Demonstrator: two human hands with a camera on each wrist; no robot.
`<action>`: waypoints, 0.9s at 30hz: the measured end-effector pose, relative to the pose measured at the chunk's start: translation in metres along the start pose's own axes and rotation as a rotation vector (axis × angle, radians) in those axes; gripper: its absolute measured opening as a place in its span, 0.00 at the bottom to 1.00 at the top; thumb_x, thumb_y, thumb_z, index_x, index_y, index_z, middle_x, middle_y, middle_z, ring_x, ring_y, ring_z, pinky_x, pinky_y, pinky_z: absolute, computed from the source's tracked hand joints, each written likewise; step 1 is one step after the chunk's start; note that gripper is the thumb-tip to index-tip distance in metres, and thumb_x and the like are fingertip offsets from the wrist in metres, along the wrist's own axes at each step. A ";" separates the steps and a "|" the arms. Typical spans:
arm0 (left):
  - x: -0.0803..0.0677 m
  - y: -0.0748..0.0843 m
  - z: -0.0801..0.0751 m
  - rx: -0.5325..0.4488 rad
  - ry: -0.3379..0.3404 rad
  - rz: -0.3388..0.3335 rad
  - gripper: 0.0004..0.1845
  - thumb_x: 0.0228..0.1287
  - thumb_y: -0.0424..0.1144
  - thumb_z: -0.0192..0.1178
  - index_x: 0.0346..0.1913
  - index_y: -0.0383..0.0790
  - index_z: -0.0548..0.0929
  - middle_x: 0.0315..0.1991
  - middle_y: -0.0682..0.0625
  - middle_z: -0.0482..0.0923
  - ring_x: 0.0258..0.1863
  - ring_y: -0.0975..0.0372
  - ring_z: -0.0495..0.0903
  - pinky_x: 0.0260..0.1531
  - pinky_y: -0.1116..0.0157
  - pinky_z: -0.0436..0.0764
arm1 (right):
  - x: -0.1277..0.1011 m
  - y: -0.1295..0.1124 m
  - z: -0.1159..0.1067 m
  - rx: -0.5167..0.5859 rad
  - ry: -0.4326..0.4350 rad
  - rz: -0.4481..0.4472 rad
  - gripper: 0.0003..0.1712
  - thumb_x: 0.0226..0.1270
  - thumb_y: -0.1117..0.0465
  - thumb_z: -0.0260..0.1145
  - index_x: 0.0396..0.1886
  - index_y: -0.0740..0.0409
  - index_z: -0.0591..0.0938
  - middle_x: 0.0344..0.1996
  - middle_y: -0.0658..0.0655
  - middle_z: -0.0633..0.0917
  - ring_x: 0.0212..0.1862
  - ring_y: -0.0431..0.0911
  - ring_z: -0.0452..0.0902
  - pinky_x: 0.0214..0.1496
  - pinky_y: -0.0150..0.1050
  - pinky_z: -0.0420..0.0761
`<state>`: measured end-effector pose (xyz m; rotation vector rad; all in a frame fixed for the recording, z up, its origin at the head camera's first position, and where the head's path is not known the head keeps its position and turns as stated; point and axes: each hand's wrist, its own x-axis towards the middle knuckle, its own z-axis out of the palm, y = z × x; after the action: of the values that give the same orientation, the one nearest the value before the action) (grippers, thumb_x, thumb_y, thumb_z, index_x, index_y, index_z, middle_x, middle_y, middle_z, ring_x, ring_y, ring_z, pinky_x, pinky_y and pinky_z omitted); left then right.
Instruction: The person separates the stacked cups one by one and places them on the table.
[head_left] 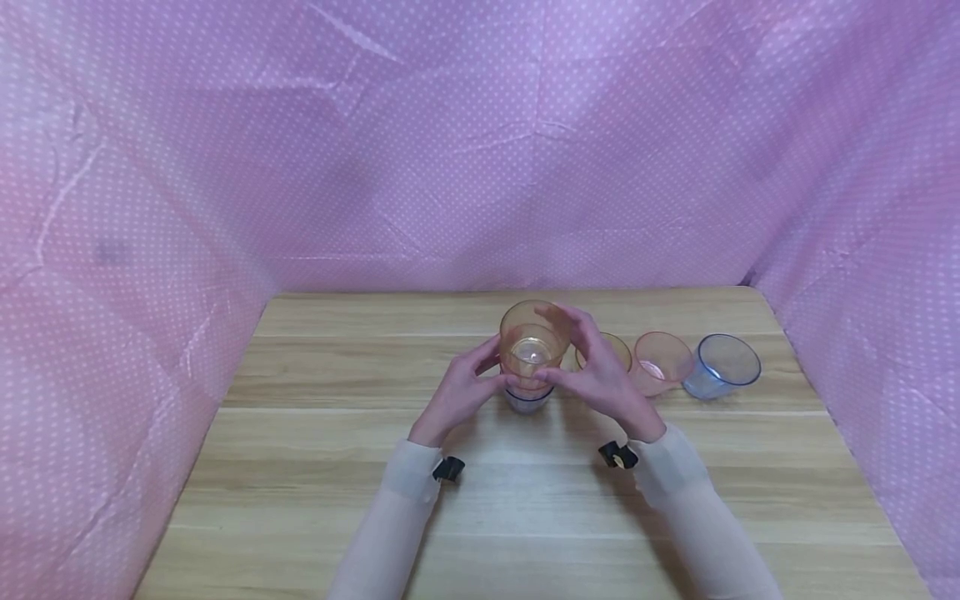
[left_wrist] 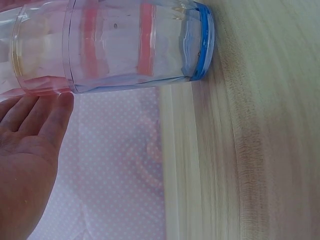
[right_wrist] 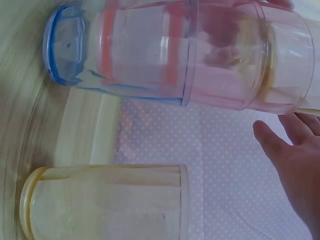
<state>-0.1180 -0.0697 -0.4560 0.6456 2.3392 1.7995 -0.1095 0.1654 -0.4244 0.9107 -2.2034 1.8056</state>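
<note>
Transparent cups stand nested upright on the wooden table (head_left: 480, 517). Lowest is a blue cup (head_left: 528, 406); pink cup walls (right_wrist: 225, 75) with two pink bands show above it. On top is a yellow cup (head_left: 531, 315), its base ring inside the pink rim. My left hand (head_left: 461, 392) holds the stack's left side, fingertips on the pink wall in the left wrist view. From the right, my right hand (head_left: 603, 375) grips the yellow cup, thumb in front and fingers behind. In the right wrist view its fingertips (right_wrist: 295, 127) meet the stack's upper part.
To the right stand a second yellow cup (head_left: 617, 350), partly behind my right hand, a separate pink cup (head_left: 660, 367) and a separate blue cup (head_left: 712, 379). Pink dotted cloth (head_left: 480, 183) hangs behind the table and along both sides.
</note>
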 end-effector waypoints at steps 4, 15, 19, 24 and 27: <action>0.000 0.000 0.000 -0.008 -0.003 0.004 0.37 0.67 0.30 0.70 0.77 0.37 0.68 0.72 0.41 0.72 0.66 0.48 0.77 0.69 0.58 0.75 | 0.000 -0.003 0.000 0.032 0.018 -0.018 0.54 0.50 0.82 0.77 0.75 0.67 0.60 0.72 0.69 0.72 0.75 0.48 0.67 0.79 0.41 0.66; -0.002 0.000 0.000 -0.021 -0.007 -0.006 0.38 0.67 0.31 0.70 0.77 0.36 0.67 0.74 0.39 0.69 0.66 0.44 0.77 0.69 0.57 0.76 | -0.001 -0.012 0.002 0.102 0.075 -0.054 0.54 0.48 0.84 0.76 0.75 0.71 0.59 0.72 0.72 0.71 0.74 0.48 0.68 0.78 0.40 0.67; -0.003 0.001 0.000 -0.007 -0.004 0.012 0.38 0.67 0.30 0.70 0.78 0.37 0.67 0.74 0.39 0.69 0.65 0.45 0.78 0.69 0.58 0.75 | -0.002 -0.015 0.002 0.132 0.096 -0.081 0.52 0.52 0.76 0.79 0.74 0.73 0.60 0.72 0.71 0.71 0.74 0.50 0.68 0.77 0.41 0.68; -0.003 0.001 0.000 0.006 -0.006 0.014 0.38 0.67 0.31 0.70 0.78 0.39 0.67 0.74 0.40 0.70 0.65 0.46 0.78 0.70 0.58 0.75 | -0.003 -0.019 0.001 0.160 0.111 -0.116 0.54 0.53 0.71 0.81 0.74 0.74 0.58 0.73 0.69 0.70 0.74 0.52 0.67 0.77 0.45 0.68; -0.003 0.001 0.000 0.001 -0.007 0.015 0.38 0.66 0.31 0.70 0.78 0.40 0.68 0.73 0.41 0.70 0.65 0.46 0.78 0.69 0.58 0.75 | -0.004 -0.021 0.000 0.175 0.116 -0.138 0.55 0.52 0.72 0.81 0.74 0.75 0.57 0.73 0.68 0.70 0.75 0.53 0.67 0.78 0.46 0.68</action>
<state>-0.1151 -0.0704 -0.4558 0.6696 2.3367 1.7997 -0.0952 0.1648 -0.4080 0.9390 -1.8885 1.9554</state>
